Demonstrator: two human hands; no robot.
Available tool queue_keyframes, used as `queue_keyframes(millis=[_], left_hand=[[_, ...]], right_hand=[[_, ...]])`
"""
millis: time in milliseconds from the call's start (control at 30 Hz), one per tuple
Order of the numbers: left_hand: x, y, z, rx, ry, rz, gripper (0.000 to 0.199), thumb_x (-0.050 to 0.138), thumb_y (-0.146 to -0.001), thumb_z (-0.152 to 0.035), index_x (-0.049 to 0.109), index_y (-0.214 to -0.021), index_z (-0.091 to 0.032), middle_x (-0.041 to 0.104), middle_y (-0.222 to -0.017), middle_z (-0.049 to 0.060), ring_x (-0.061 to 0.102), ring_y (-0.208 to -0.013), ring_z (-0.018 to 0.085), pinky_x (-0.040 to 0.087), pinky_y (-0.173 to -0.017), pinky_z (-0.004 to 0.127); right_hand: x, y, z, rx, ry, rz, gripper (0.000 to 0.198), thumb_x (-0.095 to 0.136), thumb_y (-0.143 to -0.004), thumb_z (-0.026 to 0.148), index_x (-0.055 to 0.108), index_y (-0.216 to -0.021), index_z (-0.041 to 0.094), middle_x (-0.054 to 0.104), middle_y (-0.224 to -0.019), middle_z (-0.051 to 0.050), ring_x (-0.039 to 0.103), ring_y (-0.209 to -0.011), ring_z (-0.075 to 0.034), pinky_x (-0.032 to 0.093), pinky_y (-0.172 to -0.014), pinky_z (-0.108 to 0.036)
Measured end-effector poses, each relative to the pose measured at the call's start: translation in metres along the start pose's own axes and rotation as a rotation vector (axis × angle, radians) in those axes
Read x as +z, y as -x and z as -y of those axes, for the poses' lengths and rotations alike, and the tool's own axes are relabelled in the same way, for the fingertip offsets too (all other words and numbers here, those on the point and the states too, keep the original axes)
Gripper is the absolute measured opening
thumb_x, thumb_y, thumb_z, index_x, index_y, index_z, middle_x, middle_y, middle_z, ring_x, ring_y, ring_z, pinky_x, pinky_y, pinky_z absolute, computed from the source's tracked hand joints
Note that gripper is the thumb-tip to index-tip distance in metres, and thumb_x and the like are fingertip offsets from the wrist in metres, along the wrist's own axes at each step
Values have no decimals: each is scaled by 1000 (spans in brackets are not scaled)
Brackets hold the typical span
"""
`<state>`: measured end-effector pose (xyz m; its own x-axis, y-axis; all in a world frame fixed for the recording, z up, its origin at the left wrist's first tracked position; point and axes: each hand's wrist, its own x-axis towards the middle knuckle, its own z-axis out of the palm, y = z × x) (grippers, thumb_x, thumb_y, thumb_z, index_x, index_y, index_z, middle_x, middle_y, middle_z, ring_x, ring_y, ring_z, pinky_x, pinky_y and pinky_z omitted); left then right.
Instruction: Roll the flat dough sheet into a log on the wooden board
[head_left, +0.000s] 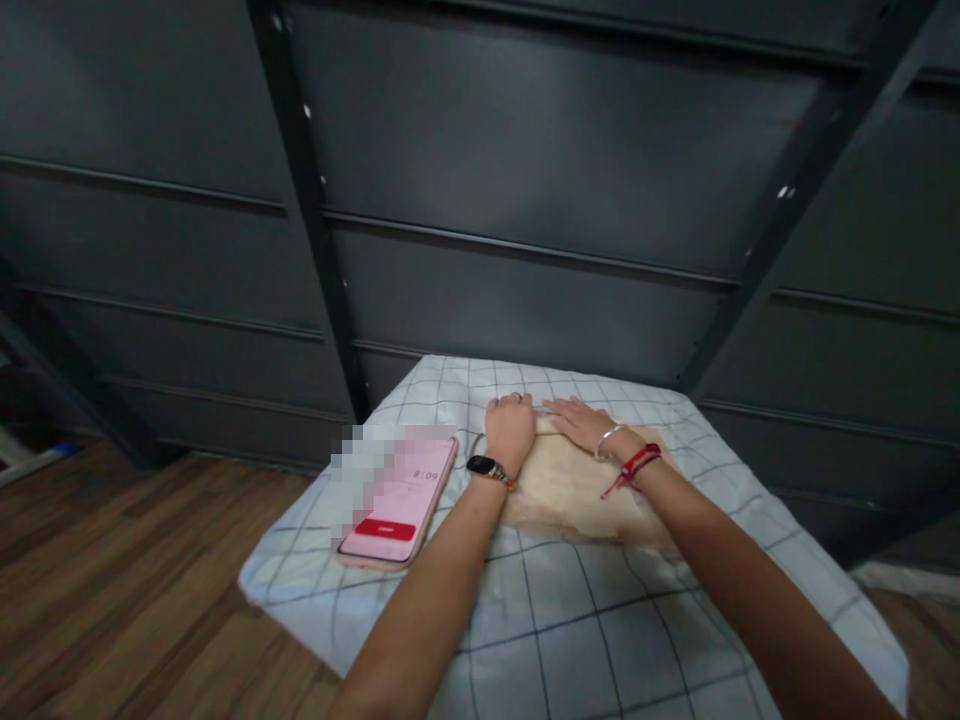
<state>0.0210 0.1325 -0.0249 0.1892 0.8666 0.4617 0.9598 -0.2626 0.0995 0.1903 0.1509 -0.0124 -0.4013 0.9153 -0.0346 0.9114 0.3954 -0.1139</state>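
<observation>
Cloth point(577, 495), tan and folded, lies on the checked bed point(600, 640) straight ahead of you, its long axis running left to right. Your left hand point(510, 428) and right hand point(581, 422) press flat on its far edge, fingers together, arms outstretched, equally near.

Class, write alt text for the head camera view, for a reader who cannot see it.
Two bare hands, left hand and right hand, press flat on a folded beige cloth lying on a white checked sheet. A pink phone with a lit screen lies left of the cloth, with dark panelled wall behind and wooden floor beside.
</observation>
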Motion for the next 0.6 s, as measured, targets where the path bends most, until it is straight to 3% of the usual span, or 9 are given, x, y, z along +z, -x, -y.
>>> queue_keyframes(millis=[200, 433, 600], left_hand=[[-4, 0, 4, -62, 19, 123, 27, 37, -92, -18, 58, -108, -13, 66, -94, 11, 62, -95, 22, 37, -91, 37], [-20, 0, 9, -187, 38, 153, 30, 37, -91, -18, 58, -110, -13, 65, -97, 13, 62, -96, 23, 40, -85, 34], [-16, 0, 12, -225, 48, 154, 29, 36, -91, -20, 61, -105, -13, 65, -98, 13, 60, -99, 25, 40, -87, 38]], right_hand=[[0, -32, -1, -104, 69, 39, 53, 19, -97, 34, 42, -139, 11, 42, -144, -11, 32, -135, -18, 19, -113, -37], [2, 12, -1, -72, 14, 63, 56, 16, -96, 52, 41, -139, 27, 38, -147, -2, 24, -139, -25, 34, -104, -48], [-4, -23, 2, 1, -2, 117, 58, 11, -97, 45, 38, -142, 22, 35, -149, -2, 25, -138, -25, 27, -109, -46]])
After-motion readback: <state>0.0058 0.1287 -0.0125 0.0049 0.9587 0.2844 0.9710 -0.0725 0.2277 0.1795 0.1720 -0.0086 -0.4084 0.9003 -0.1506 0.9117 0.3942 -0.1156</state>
